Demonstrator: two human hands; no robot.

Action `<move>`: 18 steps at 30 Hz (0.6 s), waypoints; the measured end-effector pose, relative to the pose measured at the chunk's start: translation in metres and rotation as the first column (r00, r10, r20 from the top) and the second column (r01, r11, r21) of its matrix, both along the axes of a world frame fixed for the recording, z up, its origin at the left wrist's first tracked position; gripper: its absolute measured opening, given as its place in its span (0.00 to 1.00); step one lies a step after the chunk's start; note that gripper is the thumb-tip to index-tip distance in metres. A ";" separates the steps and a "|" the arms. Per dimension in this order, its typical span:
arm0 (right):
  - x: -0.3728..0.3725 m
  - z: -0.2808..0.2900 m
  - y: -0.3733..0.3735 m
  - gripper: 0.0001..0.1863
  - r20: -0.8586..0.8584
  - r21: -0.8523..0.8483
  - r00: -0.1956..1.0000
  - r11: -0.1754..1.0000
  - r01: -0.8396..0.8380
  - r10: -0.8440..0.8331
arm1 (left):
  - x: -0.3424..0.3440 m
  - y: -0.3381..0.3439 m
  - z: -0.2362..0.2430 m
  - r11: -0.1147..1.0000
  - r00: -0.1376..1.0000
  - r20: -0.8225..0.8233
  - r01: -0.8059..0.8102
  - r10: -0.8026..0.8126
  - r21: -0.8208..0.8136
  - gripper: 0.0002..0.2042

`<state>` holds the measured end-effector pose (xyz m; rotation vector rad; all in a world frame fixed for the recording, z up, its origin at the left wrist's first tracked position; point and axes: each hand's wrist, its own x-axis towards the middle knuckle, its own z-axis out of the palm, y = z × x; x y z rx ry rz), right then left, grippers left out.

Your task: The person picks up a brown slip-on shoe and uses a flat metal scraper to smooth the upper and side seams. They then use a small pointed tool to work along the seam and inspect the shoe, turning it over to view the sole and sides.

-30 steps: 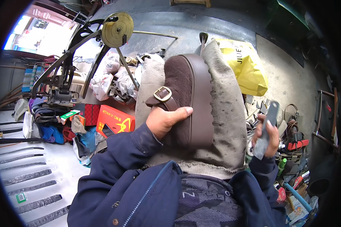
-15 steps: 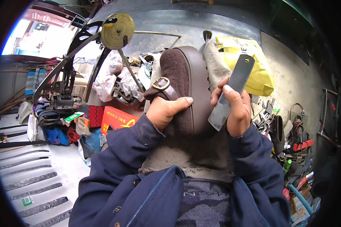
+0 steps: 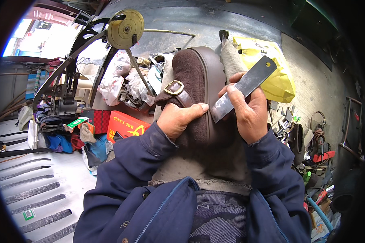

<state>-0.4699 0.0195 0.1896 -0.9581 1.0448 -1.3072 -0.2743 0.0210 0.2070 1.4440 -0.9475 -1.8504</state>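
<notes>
My left hand [image 3: 178,121] grips a brown fuzzy shoe [image 3: 184,65] with a buckled strap and a thick rubber sole; its thumb lies along the upper near the sole seam. My right hand [image 3: 249,113] holds a flat dark metal blade [image 3: 255,73] with a hole at the far end, slanted across the sole. The blade's bright lower tip is at the sole's side, close to my left thumb; whether it touches I cannot tell. A worn grey cloth pad [image 3: 233,58] lies beneath the shoe on my lap.
A black hand-crank machine with a brass wheel [image 3: 125,30] stands at upper left, beside plastic bags [image 3: 113,87], an orange-red box [image 3: 127,123] and piled scraps. A yellow bag [image 3: 284,89] lies at right, near scattered tools [image 3: 320,154]. Black strips lie on a white surface [image 3: 77,186] at lower left.
My right hand has swung in from the right with the blade, bringing its lower end to the sole. The shoe has shifted slightly away from me, still in my left hand.
</notes>
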 end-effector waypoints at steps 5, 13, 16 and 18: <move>-0.001 0.001 0.000 0.11 -0.039 0.015 0.999 0.999 -0.036 0.037 | 0.001 0.000 -0.002 1.000 0.999 -0.047 0.002 -0.003 -0.026 0.16; -0.005 -0.001 0.003 0.11 -0.044 0.008 0.998 0.999 -0.049 0.050 | 0.005 0.000 -0.001 0.996 0.994 -0.059 0.091 -0.093 -0.025 0.22; -0.005 -0.002 0.003 0.11 -0.031 0.015 0.998 0.998 -0.059 0.059 | 0.005 -0.002 -0.002 0.994 0.994 -0.047 0.102 -0.103 -0.030 0.22; -0.005 -0.002 0.003 0.11 -0.030 0.012 0.998 0.998 -0.059 0.060 | 0.004 -0.002 -0.004 0.994 0.993 -0.056 0.098 -0.100 -0.043 0.21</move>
